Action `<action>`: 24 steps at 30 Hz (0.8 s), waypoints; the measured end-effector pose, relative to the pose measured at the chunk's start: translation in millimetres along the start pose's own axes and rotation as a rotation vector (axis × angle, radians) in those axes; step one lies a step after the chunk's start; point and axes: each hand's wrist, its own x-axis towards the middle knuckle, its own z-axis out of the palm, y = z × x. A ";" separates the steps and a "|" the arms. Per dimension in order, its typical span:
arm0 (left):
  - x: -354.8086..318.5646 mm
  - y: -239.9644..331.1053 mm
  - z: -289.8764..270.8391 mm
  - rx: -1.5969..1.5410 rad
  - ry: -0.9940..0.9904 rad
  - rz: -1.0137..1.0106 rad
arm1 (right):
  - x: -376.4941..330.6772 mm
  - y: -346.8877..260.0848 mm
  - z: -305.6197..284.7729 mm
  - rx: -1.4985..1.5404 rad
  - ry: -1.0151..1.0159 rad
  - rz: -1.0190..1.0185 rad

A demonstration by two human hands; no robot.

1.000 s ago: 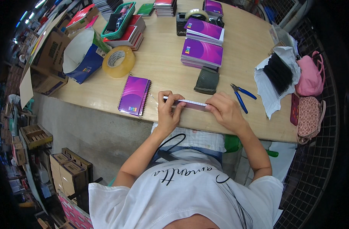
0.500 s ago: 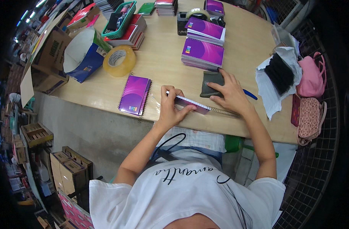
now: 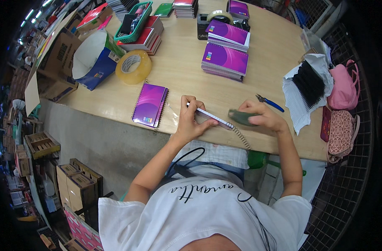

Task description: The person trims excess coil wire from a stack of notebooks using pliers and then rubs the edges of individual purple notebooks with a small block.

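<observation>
My left hand (image 3: 192, 122) grips a small notebook (image 3: 212, 118) on edge above the table's near side, thumb on one face and fingers on the other. From the notebook's right end a dark spiral wire (image 3: 240, 136) trails out and curves down toward the table edge. Just right of it, my right hand (image 3: 264, 117) is closed on a dark green-grey pad (image 3: 242, 117), slightly blurred. Blue-handled pliers (image 3: 271, 103) lie beyond the right hand. A purple spiral notebook (image 3: 150, 104) lies flat to the left of my left hand.
Purple notebooks (image 3: 225, 60) are stacked ahead, near a tape dispenser (image 3: 203, 27). A wide tape roll (image 3: 133, 67) and a blue box (image 3: 90, 69) stand left. On the right lie black spiral wires (image 3: 309, 83) on white paper and a pink pouch (image 3: 342, 85).
My right hand has lifted the green-grey pad off the table and brought it nearer the notebook, uncovering the pliers. The spiral wire's free end now hangs lower.
</observation>
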 end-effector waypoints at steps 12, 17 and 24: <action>6.4 -1.9 7.1 -0.091 -0.046 0.035 | 9.9 -2.0 2.0 -0.391 0.263 0.161; 7.0 -6.3 10.5 -0.125 -0.061 0.045 | 11.1 6.0 5.4 -0.250 0.226 0.122; 8.9 -2.6 12.8 -0.152 -0.089 0.062 | 22.7 -5.7 7.5 -0.451 0.271 0.113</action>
